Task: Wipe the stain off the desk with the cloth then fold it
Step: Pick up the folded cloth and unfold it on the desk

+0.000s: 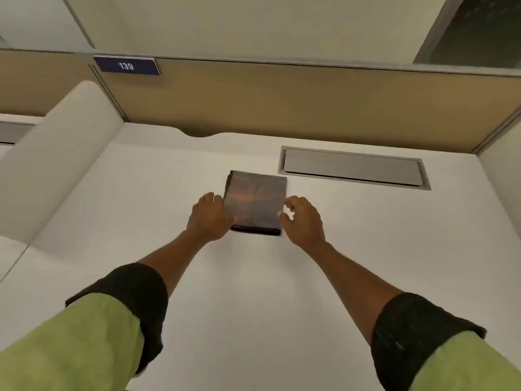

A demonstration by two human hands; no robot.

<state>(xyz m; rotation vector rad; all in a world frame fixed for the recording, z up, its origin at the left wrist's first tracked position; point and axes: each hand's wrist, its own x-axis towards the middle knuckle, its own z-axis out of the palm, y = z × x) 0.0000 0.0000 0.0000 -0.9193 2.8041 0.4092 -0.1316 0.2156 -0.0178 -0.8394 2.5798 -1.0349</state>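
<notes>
- Nearest the camera, two forearms reach forward over the white tabletop (248,292), each in a green sleeve rolled back to show a black cuff near the elbow.
- The left hand (210,220) lies against the left edge of the cloth (256,203), fingers flat along that side and thumb at the near left corner; it touches the cloth, though whether it pinches a layer cannot be told.
- The right hand (303,220) sits at the cloth's right edge with its fingers loosely curled and slack, thumb and forefinger tips just beside the near right corner (contact there is too fine to judge), closed on nothing.
- The cloth rests flat on the tabletop between the two hands, folded into a compact, nearly square stack; its top is a dull grey-brown with a faint orange patch, and darker layered edges show along the near side.
- No stain shows on the bare surface around the cloth.
- Beyond and to the right of the cloth, a grey rectangular cable hatch (353,168) is set flush into the tabletop.
- At the far edge a tan partition panel (282,103) rises, with a rounded notch in the tabletop at its foot.
- A blue plate (127,65) reading "139" is fixed at the panel's upper left.
</notes>
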